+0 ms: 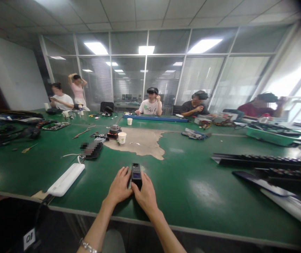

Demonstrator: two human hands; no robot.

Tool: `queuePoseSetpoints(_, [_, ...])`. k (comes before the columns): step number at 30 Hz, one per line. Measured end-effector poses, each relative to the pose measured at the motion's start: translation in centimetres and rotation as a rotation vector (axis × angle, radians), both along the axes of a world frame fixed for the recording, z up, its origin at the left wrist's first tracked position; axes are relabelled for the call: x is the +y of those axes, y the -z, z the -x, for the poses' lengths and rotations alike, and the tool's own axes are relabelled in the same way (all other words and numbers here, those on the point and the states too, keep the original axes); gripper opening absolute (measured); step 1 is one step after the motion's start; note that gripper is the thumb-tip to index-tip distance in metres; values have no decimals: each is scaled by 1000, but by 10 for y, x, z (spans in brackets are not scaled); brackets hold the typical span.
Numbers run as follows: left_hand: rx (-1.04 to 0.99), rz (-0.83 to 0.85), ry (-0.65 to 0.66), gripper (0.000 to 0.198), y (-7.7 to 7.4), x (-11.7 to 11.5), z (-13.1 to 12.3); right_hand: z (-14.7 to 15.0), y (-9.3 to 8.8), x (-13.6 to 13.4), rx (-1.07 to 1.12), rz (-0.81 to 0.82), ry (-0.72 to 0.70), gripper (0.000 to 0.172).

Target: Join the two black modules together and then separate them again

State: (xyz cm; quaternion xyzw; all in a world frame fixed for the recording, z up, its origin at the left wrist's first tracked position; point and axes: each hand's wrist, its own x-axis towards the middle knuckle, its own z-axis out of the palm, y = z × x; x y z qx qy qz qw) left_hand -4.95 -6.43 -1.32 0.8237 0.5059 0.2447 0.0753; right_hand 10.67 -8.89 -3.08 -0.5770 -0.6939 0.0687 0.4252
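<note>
A small black device (pixel 136 175) with a little screen and buttons rests on the green table in front of me; I cannot make out its exact kind. My left hand (pixel 119 186) lies along its left side, fingers curved and fingertips at its edge. From the right, my right hand (pixel 145 192) closes against the device, with the thumb at its near end. Together the two hands hold it between them. The underside and parts of the device's sides are hidden by my fingers.
Left of my hands lies a white power strip (pixel 66 180), with a dark device (pixel 92 150) beyond it. A paper cup (pixel 122 137) stands on a torn brown sheet (pixel 150 146). Long dark strips (pixel 261 161) and a green tray (pixel 274 137) are right. Several people sit across the table.
</note>
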Motion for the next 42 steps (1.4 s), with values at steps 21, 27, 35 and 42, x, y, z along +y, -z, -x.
queuePoseSetpoints(21, [8,15,29,73,-4,-1,-2,-41,-28,-3,125,-57,85,59])
queuePoseSetpoints(27, [27,33,27,75,-4,2,-2,-61,-1,-1,59,14,180,63])
queuePoseSetpoints(35, [57,38,55,75,-5,2,-1,-60,5,-4,26,-4,221,65])
queuePoseSetpoints(42, [93,58,56,73,-6,1,-2,-60,7,-4,-25,-4,237,83])
